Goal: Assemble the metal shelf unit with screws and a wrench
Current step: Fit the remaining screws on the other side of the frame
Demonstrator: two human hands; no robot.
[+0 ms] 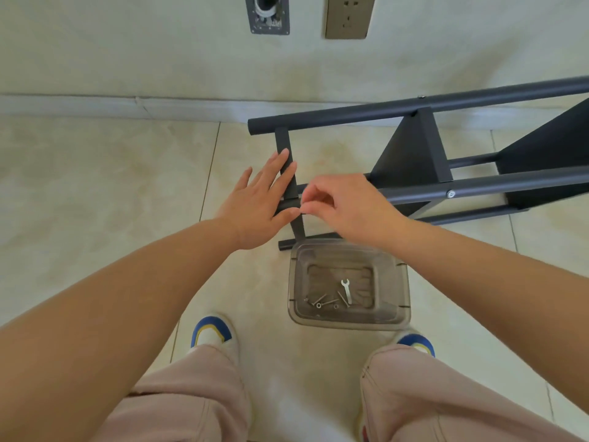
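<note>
The dark metal shelf unit (411, 154) lies on its side on the tiled floor, its tube legs running to the right. My left hand (258, 202) lies flat with straight fingers against the flat end crossbar (282, 141). My right hand (347, 205) pinches something small at the end of a tube beside the crossbar; the item is hidden between my fingertips. A small silver wrench (346, 290) and several screws (322, 303) lie in a clear plastic box (349, 320) on the floor just below my hands.
The wall with a baseboard (127, 105), a power socket (349, 15) and a pipe fitting (267, 14) stands right behind the shelf. My feet in white and blue shoes (212, 330) flank the box. Open tile floor spreads to the left.
</note>
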